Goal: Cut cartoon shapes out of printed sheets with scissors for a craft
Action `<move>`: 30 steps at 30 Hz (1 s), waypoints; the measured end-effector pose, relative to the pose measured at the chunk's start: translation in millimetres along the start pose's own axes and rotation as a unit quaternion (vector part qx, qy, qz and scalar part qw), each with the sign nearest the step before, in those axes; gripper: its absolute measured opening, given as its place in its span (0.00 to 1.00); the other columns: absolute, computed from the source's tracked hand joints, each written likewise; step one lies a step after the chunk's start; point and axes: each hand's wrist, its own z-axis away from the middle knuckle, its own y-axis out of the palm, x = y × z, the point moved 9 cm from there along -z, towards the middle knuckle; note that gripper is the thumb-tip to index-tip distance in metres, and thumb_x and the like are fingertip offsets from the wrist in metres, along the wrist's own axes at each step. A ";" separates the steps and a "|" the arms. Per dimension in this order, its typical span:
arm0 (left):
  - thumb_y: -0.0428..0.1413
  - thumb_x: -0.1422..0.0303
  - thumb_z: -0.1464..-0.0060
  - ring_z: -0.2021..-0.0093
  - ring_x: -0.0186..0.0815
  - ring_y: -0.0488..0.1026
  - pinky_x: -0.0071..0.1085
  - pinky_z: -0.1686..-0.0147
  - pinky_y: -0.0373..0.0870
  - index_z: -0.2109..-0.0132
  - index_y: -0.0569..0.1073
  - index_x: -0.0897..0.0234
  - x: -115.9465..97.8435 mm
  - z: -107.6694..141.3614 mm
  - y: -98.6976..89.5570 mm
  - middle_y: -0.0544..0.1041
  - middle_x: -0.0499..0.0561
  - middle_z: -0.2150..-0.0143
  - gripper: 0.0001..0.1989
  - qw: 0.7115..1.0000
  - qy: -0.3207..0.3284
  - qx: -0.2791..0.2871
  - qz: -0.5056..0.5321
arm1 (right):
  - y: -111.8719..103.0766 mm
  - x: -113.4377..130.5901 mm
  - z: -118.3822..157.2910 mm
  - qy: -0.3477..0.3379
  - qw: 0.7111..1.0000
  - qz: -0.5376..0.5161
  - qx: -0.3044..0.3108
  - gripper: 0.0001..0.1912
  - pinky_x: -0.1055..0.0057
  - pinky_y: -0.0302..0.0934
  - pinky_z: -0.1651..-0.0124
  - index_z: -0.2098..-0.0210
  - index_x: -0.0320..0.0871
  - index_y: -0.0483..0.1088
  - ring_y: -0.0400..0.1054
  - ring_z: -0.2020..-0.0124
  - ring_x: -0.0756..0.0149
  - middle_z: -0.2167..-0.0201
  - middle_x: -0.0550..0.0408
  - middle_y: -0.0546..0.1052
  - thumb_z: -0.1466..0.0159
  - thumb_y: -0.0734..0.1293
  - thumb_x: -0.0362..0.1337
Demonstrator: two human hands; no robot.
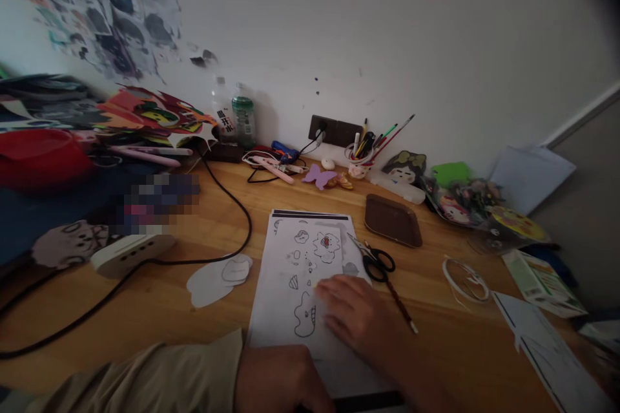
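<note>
So a long khaki sleeve (145, 377) is showing up on the left side, kinda olive-beige, and the fabric is looking plain and matte. It's bunching into soft creases and slanting folds all along its length. The cuff (235, 361) is finishing in a fairly straight edge and sitting a little loose. The left hand (283, 377) is coming out of it totally bare. The right hand (351, 309) is going bare too, and the right forearm (409, 361) is looking bare before blending into the shadow down low.
</note>
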 end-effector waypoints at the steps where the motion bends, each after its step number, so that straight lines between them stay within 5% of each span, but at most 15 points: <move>1: 0.53 0.86 0.67 0.81 0.24 0.57 0.16 0.83 0.54 0.78 0.66 0.69 0.1 -0.1 0.3 0.60 0.42 0.82 0.10 1.000 0.001 0.002 -0.001 | 10.3 9.0 -2.7 -0.039 0.999 0.017 0.000 0.14 0.57 0.59 0.50 0.52 0.40 0.66 0.63 0.51 0.58 0.53 0.48 0.71 0.37 0.58 0.30; 4: 0.53 0.84 0.65 0.81 0.26 0.59 0.17 0.82 0.55 0.75 0.69 0.69 1.1 -0.4 0.9 0.64 0.44 0.82 0.08 1.000 0.002 0.003 -0.007 | 28.7 22.0 -5.6 -0.101 0.993 0.059 -0.012 0.15 0.56 0.61 0.52 0.55 0.33 0.68 0.65 0.53 0.55 0.56 0.42 0.73 0.36 0.54 0.26; 8: 0.53 0.83 0.64 0.80 0.27 0.61 0.17 0.82 0.57 0.73 0.72 0.69 2.4 -0.2 2.6 0.68 0.46 0.82 0.08 1.000 -0.003 0.003 -0.020 | 31.0 23.5 -6.1 -0.101 0.992 0.069 -0.024 0.16 0.54 0.65 0.59 0.59 0.27 0.70 0.69 0.59 0.49 0.62 0.35 0.74 0.38 0.53 0.22; 15: 0.55 0.84 0.66 0.80 0.27 0.64 0.16 0.81 0.59 0.71 0.75 0.70 6.1 0.2 3.8 0.73 0.47 0.79 0.11 0.999 -0.007 0.006 -0.038 | 15.3 -12.4 -10.3 0.074 0.991 -0.088 -0.070 0.15 0.53 0.65 0.60 0.63 0.37 0.73 0.71 0.63 0.51 0.66 0.42 0.76 0.38 0.55 0.31; 21: 0.55 0.83 0.63 0.80 0.27 0.65 0.16 0.81 0.58 0.71 0.74 0.73 2.5 0.1 0.2 0.74 0.50 0.79 0.08 0.999 -0.005 -0.001 -0.045 | 12.4 -56.4 6.7 0.305 0.891 -0.315 -0.118 0.13 0.67 0.70 0.69 0.62 0.35 0.69 0.73 0.72 0.61 0.72 0.46 0.77 0.39 0.59 0.38; 26: 0.55 0.84 0.64 0.81 0.26 0.63 0.16 0.82 0.57 0.72 0.74 0.75 -3.7 -2.2 -1.2 0.74 0.52 0.79 0.08 0.999 -0.006 -0.008 -0.038 | 16.5 -62.7 17.1 0.368 0.820 -0.414 -0.143 0.16 0.66 0.70 0.68 0.64 0.36 0.70 0.73 0.71 0.60 0.73 0.48 0.77 0.45 0.65 0.44; 30: 0.54 0.84 0.64 0.81 0.26 0.63 0.16 0.82 0.57 0.73 0.74 0.73 -2.3 -3.0 -2.1 0.73 0.50 0.80 0.08 0.999 -0.014 -0.010 -0.032 | -1.5 -76.8 28.0 0.381 0.811 -0.393 -0.206 0.14 0.66 0.69 0.66 0.64 0.39 0.71 0.73 0.71 0.62 0.74 0.51 0.77 0.45 0.66 0.43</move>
